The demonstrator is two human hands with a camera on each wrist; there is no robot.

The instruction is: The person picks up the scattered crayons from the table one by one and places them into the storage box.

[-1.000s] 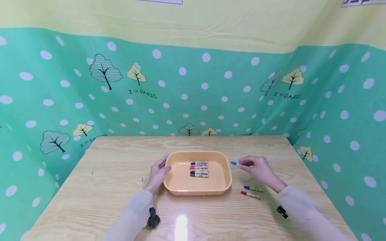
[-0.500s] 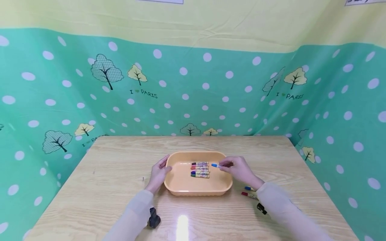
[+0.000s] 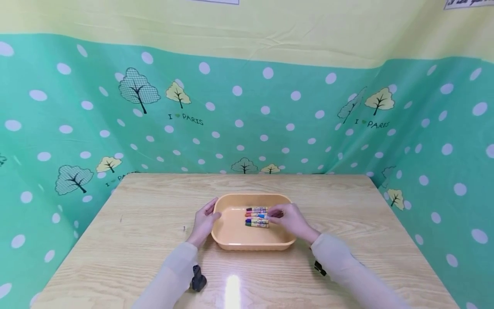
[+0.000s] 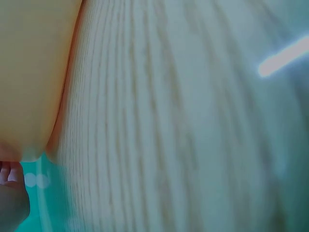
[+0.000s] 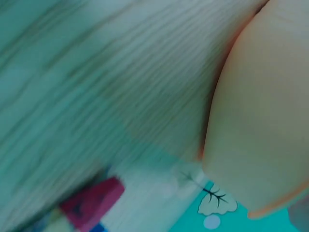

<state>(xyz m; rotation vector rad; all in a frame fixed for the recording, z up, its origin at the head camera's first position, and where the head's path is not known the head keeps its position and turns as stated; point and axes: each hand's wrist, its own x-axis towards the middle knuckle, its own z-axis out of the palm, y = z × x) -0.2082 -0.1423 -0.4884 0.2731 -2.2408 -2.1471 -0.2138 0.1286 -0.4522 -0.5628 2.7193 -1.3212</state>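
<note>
An orange plastic tray [image 3: 252, 247] sits mid-table in the head view; its outer wall [image 4: 34, 72] fills the left of the left wrist view. My left hand [image 3: 203, 221] grips its left rim, thumb on the inner side, fingers outside. Inside the tray several paper-wrapped crayons [image 3: 256, 224] lie side by side, tips pointing left. My right hand [image 3: 291, 219] reaches over the right rim and pinches a light-blue crayon [image 3: 262, 216] close over the row, between the orange and purple ones. My fingertips partly hide the row's right ends.
A red crayon [image 5: 91, 203] lies on the table right of the tray, a bit of blue beside it; my right forearm hides most of them in the head view. Black wrist-camera mounts [image 3: 198, 279] show at both sleeves. A green dotted curtain [image 3: 266, 150] borders the table.
My right hand has carried the light-blue crayon leftward from outside the tray, across the right rim, to the row of crayons. The left hand has kept its grip on the rim.
</note>
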